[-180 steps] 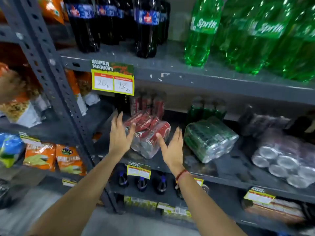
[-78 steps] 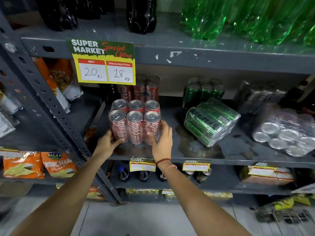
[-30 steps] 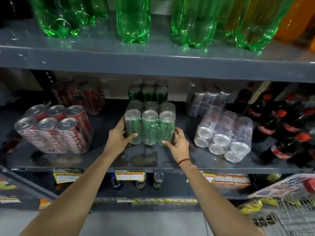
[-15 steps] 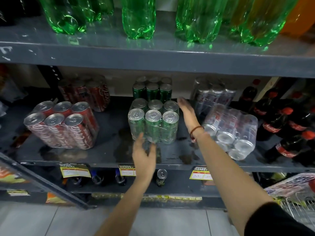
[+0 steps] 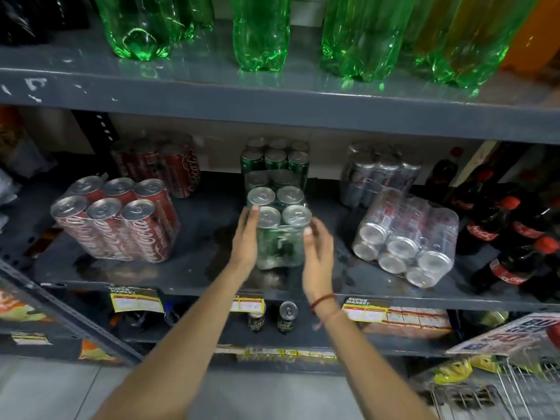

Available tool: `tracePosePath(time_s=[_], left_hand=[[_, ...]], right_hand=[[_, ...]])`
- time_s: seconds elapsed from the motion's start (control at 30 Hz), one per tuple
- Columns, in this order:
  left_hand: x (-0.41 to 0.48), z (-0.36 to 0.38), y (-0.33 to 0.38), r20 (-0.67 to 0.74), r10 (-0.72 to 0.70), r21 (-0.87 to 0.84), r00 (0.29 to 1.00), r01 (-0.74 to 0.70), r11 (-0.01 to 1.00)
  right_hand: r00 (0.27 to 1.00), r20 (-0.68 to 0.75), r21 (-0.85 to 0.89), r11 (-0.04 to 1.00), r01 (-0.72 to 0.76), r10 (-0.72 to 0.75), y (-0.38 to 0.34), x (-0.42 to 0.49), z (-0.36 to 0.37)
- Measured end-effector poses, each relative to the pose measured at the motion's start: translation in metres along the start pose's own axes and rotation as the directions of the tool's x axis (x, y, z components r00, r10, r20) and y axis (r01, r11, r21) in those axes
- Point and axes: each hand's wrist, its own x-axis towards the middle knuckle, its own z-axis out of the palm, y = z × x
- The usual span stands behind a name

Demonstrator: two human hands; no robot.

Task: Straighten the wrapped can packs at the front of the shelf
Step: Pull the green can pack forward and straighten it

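Note:
A wrapped pack of green cans (image 5: 278, 225) stands upright at the middle front of the grey shelf (image 5: 194, 283), its narrow end facing me. My left hand (image 5: 247, 237) presses flat on its left side and my right hand (image 5: 318, 247) on its right side. A wrapped pack of red cola cans (image 5: 118, 221) stands upright to the left. To the right, a wrapped pack of silver cans (image 5: 406, 237) lies on its side, can tops facing me.
More red (image 5: 157, 162), green (image 5: 275, 157) and silver (image 5: 378, 174) can packs stand behind. Cola bottles (image 5: 497, 234) fill the right end. Green bottles (image 5: 260, 31) stand on the shelf above. Loose cans (image 5: 286, 316) and price tags (image 5: 136, 298) sit below. A wire basket (image 5: 497, 395) is at lower right.
The green pack has been turned so its narrow end faces me. Both hands have come back onto its sides; half a second ago the right hand reached behind it and the left hung below.

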Motion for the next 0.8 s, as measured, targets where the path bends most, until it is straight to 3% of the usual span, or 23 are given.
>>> tracePosePath(time_s=[0.17,0.27,0.33,0.4,0.47,0.53,0.67,0.8], left_hand=[[0.026,-0.022,0.028,0.123,-0.043,0.133,0.992,0.027,0.991],[0.028,-0.028,0.029,0.013,-0.047,0.195,0.999,0.043,0.980],[0.015,-0.025,0.022,-0.098,0.015,0.162,0.995,0.001,0.987],[-0.009,-0.016,0.011,-0.242,0.071,0.084,0.968,-0.053,0.995],[-0.034,-0.003,-0.004,-0.309,0.099,0.031,0.946,-0.094,0.995],[-0.055,0.012,-0.019,-0.240,0.130,0.052,0.962,-0.121,0.991],[-0.051,0.027,-0.029,-0.142,0.099,0.109,0.985,-0.084,0.990],[-0.025,0.022,-0.011,-0.166,0.072,0.112,0.984,-0.053,0.992]], right_hand=[[0.993,0.050,-0.078,0.991,0.107,-0.103,0.007,-0.050,0.030],[0.997,-0.034,-0.045,0.996,0.073,-0.075,0.001,-0.034,0.029],[0.984,-0.165,-0.062,0.996,0.060,-0.069,-0.007,-0.007,0.018],[0.975,-0.210,-0.143,0.989,0.041,-0.071,-0.014,0.028,0.004],[0.991,-0.134,-0.217,0.975,-0.038,0.009,-0.021,0.063,-0.009],[0.991,-0.001,-0.230,0.964,-0.134,0.137,-0.022,0.090,-0.017],[0.919,0.229,-0.186,0.941,-0.283,0.321,-0.013,0.110,-0.016],[0.951,0.115,-0.165,0.950,-0.266,0.287,0.008,0.090,-0.006]])
